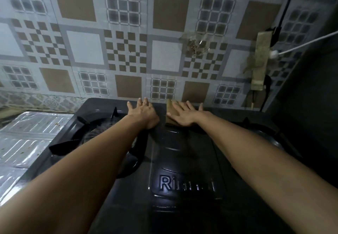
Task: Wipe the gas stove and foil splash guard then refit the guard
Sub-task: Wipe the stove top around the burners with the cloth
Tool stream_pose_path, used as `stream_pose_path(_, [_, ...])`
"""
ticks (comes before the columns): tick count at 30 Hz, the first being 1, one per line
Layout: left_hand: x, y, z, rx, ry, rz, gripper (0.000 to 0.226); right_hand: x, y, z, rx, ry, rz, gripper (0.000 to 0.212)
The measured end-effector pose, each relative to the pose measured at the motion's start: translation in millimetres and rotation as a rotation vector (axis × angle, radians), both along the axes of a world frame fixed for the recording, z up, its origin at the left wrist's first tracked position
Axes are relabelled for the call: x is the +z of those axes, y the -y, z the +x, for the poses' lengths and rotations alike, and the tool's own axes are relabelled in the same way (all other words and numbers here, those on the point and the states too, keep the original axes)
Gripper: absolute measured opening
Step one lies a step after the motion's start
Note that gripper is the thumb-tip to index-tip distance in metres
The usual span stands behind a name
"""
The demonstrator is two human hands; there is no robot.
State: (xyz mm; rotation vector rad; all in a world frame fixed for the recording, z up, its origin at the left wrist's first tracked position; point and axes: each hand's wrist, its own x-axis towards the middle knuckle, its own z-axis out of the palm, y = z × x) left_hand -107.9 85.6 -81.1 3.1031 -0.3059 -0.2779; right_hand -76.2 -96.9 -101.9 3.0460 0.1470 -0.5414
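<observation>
Both hands lie flat at the far edge of the black gas stove, left hand bare, right hand pressing a brown cloth; the foil splash guard, lying left, risks crumpling if leaned on.

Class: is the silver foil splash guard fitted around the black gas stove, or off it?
Off. The silver foil splash guard lies flat on the counter left of the black gas stove.
</observation>
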Motion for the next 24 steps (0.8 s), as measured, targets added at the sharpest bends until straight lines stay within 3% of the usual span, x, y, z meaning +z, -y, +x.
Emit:
stream_pose_path(10, [-12,52,15,-0.001,-0.001,-0.018,0.063,25,155,9,-0.123,-0.109,-0.231,0.096])
stream_pose_path(18, [-15,94,21,-0.005,0.014,-0.032,0.061,13,142,18,-0.018,-0.090,-0.174,0.091])
stream_pose_path(24, [-13,140,18,-0.033,0.021,-0.050,0.063,20,173,35,0.014,-0.234,-0.083,0.126])
